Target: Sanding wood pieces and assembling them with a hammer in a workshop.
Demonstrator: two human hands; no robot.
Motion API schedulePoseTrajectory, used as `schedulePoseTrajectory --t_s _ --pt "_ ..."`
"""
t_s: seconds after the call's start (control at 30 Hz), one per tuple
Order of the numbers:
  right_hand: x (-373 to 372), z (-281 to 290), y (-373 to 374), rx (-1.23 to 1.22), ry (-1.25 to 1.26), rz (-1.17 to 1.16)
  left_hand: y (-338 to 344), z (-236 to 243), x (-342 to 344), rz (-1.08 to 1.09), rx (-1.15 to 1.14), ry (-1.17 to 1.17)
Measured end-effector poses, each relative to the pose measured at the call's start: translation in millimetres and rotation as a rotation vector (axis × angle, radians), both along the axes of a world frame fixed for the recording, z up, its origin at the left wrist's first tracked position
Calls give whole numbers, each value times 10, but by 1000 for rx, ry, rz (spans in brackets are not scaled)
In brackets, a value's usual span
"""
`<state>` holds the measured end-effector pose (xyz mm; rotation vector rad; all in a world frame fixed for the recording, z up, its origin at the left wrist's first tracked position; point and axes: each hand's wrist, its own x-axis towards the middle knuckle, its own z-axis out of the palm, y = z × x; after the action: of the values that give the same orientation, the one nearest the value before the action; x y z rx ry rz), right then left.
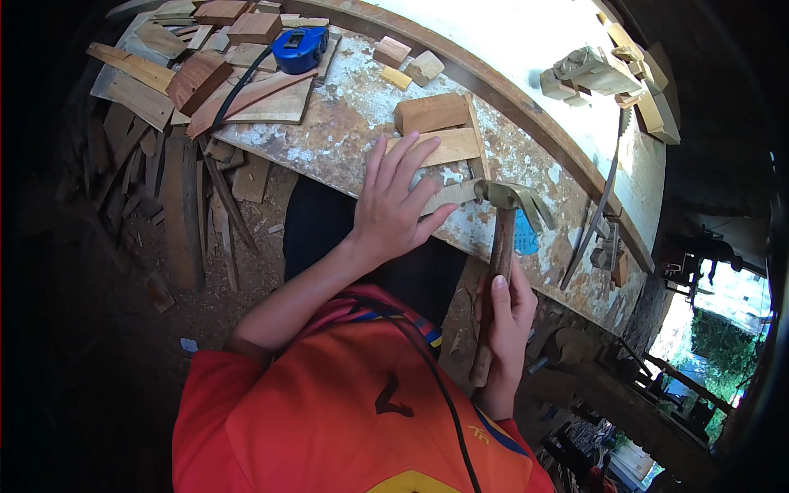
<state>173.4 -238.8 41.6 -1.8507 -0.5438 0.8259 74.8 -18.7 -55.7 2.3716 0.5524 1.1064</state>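
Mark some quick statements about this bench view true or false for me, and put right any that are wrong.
1. The right hand holds a hammer by its handle. True.
2. The left hand is clenched in a fist. False: it is spread out over small wood pieces.
3. A blue tape measure lies among the wood scraps toward the left of the bench. True.
4. The hammer's claw points toward the left hand. False: it points away, to the right.
5. The person's shirt is green. False: it is mainly red-orange.

Wd. strip (452, 195) pt. behind L. hand (390, 205)
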Motion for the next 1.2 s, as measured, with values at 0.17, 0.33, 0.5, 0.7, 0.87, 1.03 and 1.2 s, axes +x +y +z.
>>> schedulePoseTrajectory --t_s 0.17,0.33,0.5,0.7,0.87,1.03,1.2 --pt "-77 97 41 220 -76 -65 -15 -1 -19 -6 -6 8" --pt "-60 80 -4 389 -155 -117 -3 16 -23 -16 -21 7" --pt "17 71 -60 -13 -135 -25 -5 10 -26 -17 -21 8" --pt "-13 249 -18 373 -231 -163 10 10 -36 -19 -29 1" --pt "27 60 -34 190 -181 -46 15 42 -16 -19 1 8" --pt "48 183 8 68 -146 -51 -13 2 -8 -15 3 5" --pt "66 252 45 387 -336 -110 4 -1 -15 -11 -5 2"
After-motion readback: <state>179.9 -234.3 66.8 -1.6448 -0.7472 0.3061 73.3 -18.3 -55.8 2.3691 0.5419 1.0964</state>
